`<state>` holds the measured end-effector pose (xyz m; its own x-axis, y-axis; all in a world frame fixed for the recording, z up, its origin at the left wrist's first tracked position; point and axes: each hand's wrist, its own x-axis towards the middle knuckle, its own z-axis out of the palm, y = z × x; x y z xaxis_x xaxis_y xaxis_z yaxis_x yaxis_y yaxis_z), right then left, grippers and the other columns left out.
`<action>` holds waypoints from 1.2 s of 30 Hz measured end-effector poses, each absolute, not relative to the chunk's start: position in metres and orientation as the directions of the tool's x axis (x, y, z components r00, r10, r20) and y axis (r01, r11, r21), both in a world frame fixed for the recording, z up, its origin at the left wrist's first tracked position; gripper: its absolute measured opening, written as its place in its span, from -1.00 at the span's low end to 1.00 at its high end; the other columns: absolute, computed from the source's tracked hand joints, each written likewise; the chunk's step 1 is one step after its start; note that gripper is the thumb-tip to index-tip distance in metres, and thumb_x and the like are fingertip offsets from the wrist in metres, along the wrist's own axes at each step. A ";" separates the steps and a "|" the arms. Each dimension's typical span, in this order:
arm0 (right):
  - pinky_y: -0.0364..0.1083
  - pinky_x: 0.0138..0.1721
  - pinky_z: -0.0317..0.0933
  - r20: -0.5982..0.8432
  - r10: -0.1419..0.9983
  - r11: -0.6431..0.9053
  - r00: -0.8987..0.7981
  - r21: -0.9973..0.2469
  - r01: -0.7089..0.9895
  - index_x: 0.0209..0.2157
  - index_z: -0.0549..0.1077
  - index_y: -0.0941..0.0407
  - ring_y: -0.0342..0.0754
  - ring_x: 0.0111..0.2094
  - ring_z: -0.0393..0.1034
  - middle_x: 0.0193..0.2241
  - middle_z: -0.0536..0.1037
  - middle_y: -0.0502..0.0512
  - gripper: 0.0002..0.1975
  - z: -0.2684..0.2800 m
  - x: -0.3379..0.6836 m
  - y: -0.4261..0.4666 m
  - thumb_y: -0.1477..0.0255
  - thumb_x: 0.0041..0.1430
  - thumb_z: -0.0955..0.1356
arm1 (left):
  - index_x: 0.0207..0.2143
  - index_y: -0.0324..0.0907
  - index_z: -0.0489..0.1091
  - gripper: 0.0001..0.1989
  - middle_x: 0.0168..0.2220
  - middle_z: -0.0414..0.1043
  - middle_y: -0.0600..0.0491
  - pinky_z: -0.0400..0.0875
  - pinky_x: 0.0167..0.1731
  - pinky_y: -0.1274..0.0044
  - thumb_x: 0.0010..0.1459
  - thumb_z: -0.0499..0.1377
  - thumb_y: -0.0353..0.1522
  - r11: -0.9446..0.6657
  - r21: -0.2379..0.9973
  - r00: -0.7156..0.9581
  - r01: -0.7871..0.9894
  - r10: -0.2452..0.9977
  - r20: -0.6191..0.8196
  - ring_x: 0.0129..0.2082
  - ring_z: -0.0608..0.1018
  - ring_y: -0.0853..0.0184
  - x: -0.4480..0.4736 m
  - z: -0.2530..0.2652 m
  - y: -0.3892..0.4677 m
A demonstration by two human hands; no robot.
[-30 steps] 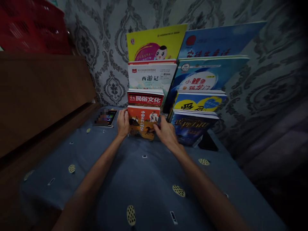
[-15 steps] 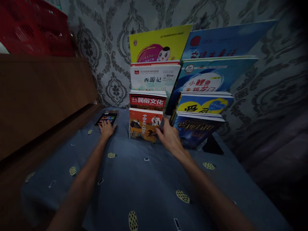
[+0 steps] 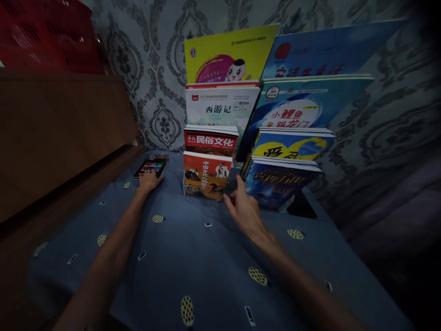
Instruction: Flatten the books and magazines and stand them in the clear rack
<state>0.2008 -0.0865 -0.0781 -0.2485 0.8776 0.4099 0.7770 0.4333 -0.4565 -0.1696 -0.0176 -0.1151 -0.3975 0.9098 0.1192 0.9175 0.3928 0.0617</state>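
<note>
At the far left of the cloth, my left hand (image 3: 149, 179) rests with spread fingers on a dark-covered book (image 3: 156, 168) lying flat. My right hand (image 3: 244, 205) is in front of the gap between two rows of upright books, index finger raised and thumb apart, nothing seen in it. Left of it stands an orange book (image 3: 208, 174) with horses on its cover, the front one of its row. To its right is a dark blue book (image 3: 275, 184), front of the other row. A dark grey stand part (image 3: 234, 177) shows between the rows.
Behind the front books rise a red book (image 3: 211, 141), a white book (image 3: 220, 103), a yellow book (image 3: 227, 50) and several blue ones. Patterned wallpaper (image 3: 161, 124) backs them. A wooden cabinet (image 3: 62, 138) with a red basket (image 3: 51, 39) stands left. Blue cloth (image 3: 193, 257) covers the surface.
My right hand has drawn back slightly from the orange book's right edge, uncovering more of the grey part. My left hand stays on the dark book. The view has shifted a little.
</note>
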 end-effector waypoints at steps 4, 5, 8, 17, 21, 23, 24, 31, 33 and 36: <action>0.00 -0.32 0.39 0.387 0.864 0.497 -0.321 -0.562 0.662 0.41 -0.13 0.34 0.07 -0.40 0.54 -0.35 0.61 0.17 -0.25 -0.105 0.206 -0.110 0.36 0.30 0.20 | 0.23 -0.29 0.27 -0.35 0.26 0.29 -0.34 0.28 0.14 0.14 0.32 -0.04 -0.01 0.382 0.029 -0.383 0.924 0.919 0.095 0.24 0.38 -0.10 -0.171 -0.110 -0.019; 0.00 -0.32 0.40 0.374 0.863 0.504 -0.340 -0.578 0.642 0.41 -0.12 0.32 0.06 -0.41 0.55 -0.35 0.62 0.15 -0.26 -0.112 0.208 -0.116 0.36 0.30 0.19 | 0.22 -0.29 0.29 -0.36 0.24 0.31 -0.34 0.30 0.12 0.15 0.33 -0.06 -0.01 0.381 0.019 -0.381 0.925 0.920 0.090 0.22 0.40 -0.10 -0.171 -0.108 -0.019; -0.02 -0.28 0.42 0.372 0.845 0.534 -0.383 -0.602 0.593 0.41 -0.08 0.26 0.05 -0.36 0.57 -0.32 0.63 0.13 -0.30 -0.129 0.210 -0.130 0.37 0.32 0.18 | 0.14 -0.32 0.37 -0.38 0.12 0.44 -0.36 0.38 0.04 0.20 0.36 -0.12 -0.04 0.371 -0.018 -0.369 0.928 0.926 0.079 0.10 0.51 -0.09 -0.170 -0.102 -0.021; 0.01 -0.16 0.45 0.482 0.776 0.630 -0.407 -0.559 0.539 0.40 0.00 0.18 0.04 -0.23 0.56 -0.28 0.61 0.14 -0.34 -0.150 0.213 -0.130 0.40 0.32 0.19 | 0.06 -0.36 0.42 -0.49 -0.05 0.53 -0.39 0.44 -0.06 0.27 0.42 -0.18 -0.24 0.249 -0.161 -0.235 0.955 0.967 0.100 -0.01 0.60 -0.04 -0.166 -0.086 -0.044; 0.01 -0.18 0.46 0.510 0.755 0.654 -0.411 -0.548 0.521 0.41 0.00 0.14 0.03 -0.26 0.56 -0.27 0.62 0.13 -0.35 -0.151 0.214 -0.129 0.42 0.33 0.19 | 0.04 -0.31 0.45 -0.52 -0.04 0.54 -0.35 0.44 -0.06 0.35 0.43 -0.16 -0.25 0.184 -0.207 -0.171 0.961 0.982 0.081 0.01 0.59 0.03 -0.166 -0.076 -0.060; 0.01 -0.18 0.46 0.521 0.748 0.662 -0.411 -0.549 0.510 0.41 -0.01 0.12 0.03 -0.27 0.56 -0.28 0.62 0.12 -0.35 -0.151 0.214 -0.129 0.43 0.33 0.19 | 0.02 -0.29 0.47 -0.54 -0.03 0.55 -0.33 0.44 -0.06 0.37 0.43 -0.14 -0.24 0.149 -0.225 -0.138 0.963 0.988 0.064 0.00 0.60 0.06 -0.163 -0.072 -0.069; 0.01 -0.18 0.46 0.525 0.746 0.665 -0.411 -0.550 0.505 0.41 0.00 0.12 0.03 -0.28 0.56 -0.29 0.62 0.11 -0.35 -0.151 0.214 -0.129 0.44 0.32 0.19 | 0.01 -0.28 0.48 -0.55 -0.03 0.55 -0.32 0.44 -0.07 0.38 0.43 -0.13 -0.25 0.129 -0.233 -0.120 0.964 0.991 0.053 -0.01 0.60 0.07 -0.160 -0.070 -0.075; 0.00 -0.20 0.47 0.524 0.758 0.651 -0.390 -0.565 0.507 0.38 0.07 0.11 0.03 -0.30 0.56 -0.30 0.62 0.10 -0.37 -0.150 0.213 -0.128 0.43 0.30 0.21 | -0.21 -0.17 0.55 -0.53 -0.16 0.61 -0.15 0.43 -0.20 0.46 0.40 -0.06 -0.10 -0.065 -0.209 0.057 0.976 0.997 -0.045 -0.12 0.63 0.11 -0.142 -0.061 -0.125; 0.00 -0.21 0.47 0.515 0.762 0.646 -0.392 -0.572 0.505 0.38 0.07 0.11 0.03 -0.31 0.56 -0.30 0.62 0.10 -0.37 -0.149 0.213 -0.128 0.43 0.30 0.21 | -0.28 -0.12 0.55 -0.45 -0.27 0.62 -0.07 0.42 -0.24 0.47 0.39 -0.11 -0.02 -0.075 -0.095 0.073 0.993 0.997 -0.029 -0.21 0.64 0.15 -0.145 -0.062 -0.130; 0.01 -0.22 0.46 0.500 0.773 0.634 -0.390 -0.582 0.510 0.38 0.07 0.11 0.03 -0.31 0.56 -0.31 0.62 0.10 -0.37 -0.147 0.213 -0.129 0.42 0.30 0.20 | -0.09 -0.11 0.50 -0.48 -0.13 0.60 -0.06 0.43 -0.15 0.46 0.41 -0.15 -0.04 0.080 0.030 -0.083 0.996 0.988 0.131 -0.08 0.61 0.15 -0.157 -0.075 -0.120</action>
<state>0.2128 -0.1289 -0.1469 -0.3902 0.7731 0.5001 0.5097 0.6337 -0.5819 -0.1565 -0.1195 -0.0746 -0.0832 0.9879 0.1310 0.9963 0.0799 0.0304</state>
